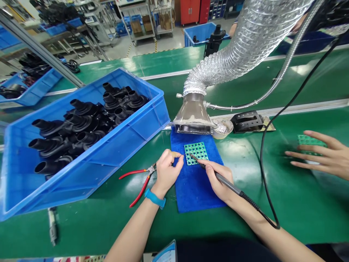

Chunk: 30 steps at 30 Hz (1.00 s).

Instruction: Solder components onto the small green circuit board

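A small green circuit board panel (196, 153) lies on a blue cloth mat (195, 189) under a fume extractor hood (193, 114). My right hand (218, 180) grips a soldering iron (218, 176) like a pen, its tip at the board's left edge. My left hand (167, 171) is closed in a pinch, feeding thin solder wire (182, 155) toward the same spot. A teal band sits on my left wrist.
A blue bin (141, 123) of black plastic parts stands at left. Red-handled cutters (140, 182) lie beside my left hand. A tip-cleaner bowl (223, 129) and black stand (247, 120) sit behind the mat. Another person's open hand (324, 154) rests over a green board (309, 140) at right.
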Each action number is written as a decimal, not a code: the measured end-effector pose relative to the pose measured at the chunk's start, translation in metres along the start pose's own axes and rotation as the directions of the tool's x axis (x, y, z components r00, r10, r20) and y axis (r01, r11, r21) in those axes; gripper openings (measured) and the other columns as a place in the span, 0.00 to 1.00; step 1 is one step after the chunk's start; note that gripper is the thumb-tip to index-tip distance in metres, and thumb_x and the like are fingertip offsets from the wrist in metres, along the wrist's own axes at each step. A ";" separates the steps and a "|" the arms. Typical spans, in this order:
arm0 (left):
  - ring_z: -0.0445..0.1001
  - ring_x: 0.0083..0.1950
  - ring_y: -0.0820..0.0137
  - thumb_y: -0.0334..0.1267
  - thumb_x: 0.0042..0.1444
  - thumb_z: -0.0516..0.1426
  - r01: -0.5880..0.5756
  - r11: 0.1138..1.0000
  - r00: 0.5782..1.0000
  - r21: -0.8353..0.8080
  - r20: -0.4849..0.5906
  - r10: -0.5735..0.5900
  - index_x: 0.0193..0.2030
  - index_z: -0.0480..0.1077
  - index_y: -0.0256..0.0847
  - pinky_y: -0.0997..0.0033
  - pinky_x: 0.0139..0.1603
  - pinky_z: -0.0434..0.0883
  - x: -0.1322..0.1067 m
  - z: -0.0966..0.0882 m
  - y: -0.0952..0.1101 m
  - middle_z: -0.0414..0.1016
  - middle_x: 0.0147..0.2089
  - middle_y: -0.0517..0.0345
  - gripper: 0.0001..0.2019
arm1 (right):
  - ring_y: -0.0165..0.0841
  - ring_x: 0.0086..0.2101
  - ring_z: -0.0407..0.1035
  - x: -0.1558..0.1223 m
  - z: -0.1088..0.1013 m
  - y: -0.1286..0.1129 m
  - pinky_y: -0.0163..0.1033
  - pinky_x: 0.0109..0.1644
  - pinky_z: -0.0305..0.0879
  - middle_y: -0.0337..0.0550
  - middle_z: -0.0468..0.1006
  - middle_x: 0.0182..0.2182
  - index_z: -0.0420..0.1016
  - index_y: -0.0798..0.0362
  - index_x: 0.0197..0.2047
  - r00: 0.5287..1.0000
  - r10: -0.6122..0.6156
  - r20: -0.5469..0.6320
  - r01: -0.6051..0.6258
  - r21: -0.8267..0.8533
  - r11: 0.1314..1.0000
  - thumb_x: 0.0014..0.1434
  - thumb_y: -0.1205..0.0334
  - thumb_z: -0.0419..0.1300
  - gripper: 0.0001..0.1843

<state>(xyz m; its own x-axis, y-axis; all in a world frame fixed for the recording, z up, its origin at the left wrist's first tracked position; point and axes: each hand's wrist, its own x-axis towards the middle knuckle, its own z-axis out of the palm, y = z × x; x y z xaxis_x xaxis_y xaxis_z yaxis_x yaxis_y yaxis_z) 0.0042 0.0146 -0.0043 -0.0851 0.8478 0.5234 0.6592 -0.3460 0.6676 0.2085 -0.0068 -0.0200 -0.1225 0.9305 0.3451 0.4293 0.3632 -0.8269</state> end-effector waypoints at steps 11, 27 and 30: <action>0.64 0.27 0.74 0.34 0.60 0.61 0.006 1.000 1.000 -0.007 -0.008 -0.006 0.31 0.74 0.42 0.72 0.28 0.61 0.000 -0.003 0.000 0.73 0.28 0.60 0.06 | 0.47 0.41 0.82 0.000 -0.002 0.010 0.49 0.37 0.83 0.42 0.85 0.44 0.77 0.31 0.58 0.996 -0.089 0.005 0.089 0.023 0.996 0.68 0.60 0.54 0.20; 0.62 0.26 0.75 0.35 0.60 0.61 0.011 0.999 0.999 -0.037 0.040 -0.009 0.32 0.75 0.41 0.73 0.27 0.61 -0.001 -0.003 -0.001 0.72 0.28 0.61 0.05 | 0.42 0.36 0.82 0.004 -0.007 -0.001 0.44 0.34 0.81 0.41 0.85 0.39 0.80 0.31 0.53 0.999 -0.022 0.025 0.022 0.011 1.000 0.69 0.58 0.53 0.18; 0.62 0.26 0.75 0.35 0.60 0.61 0.018 0.999 1.000 -0.036 0.015 -0.017 0.31 0.74 0.41 0.73 0.27 0.61 -0.001 -0.004 -0.001 0.73 0.29 0.60 0.06 | 0.39 0.32 0.81 0.005 -0.009 -0.009 0.42 0.32 0.79 0.40 0.86 0.35 0.83 0.37 0.49 0.999 0.043 -0.003 -0.043 0.000 0.999 0.69 0.58 0.53 0.17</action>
<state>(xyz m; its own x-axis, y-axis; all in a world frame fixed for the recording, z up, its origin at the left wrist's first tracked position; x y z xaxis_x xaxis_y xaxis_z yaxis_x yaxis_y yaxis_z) 0.0013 0.0123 -0.0035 -0.0850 0.8596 0.5039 0.6299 -0.3455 0.6956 0.2121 -0.0062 -0.0065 -0.1016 0.9452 0.3104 0.4343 0.3228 -0.8409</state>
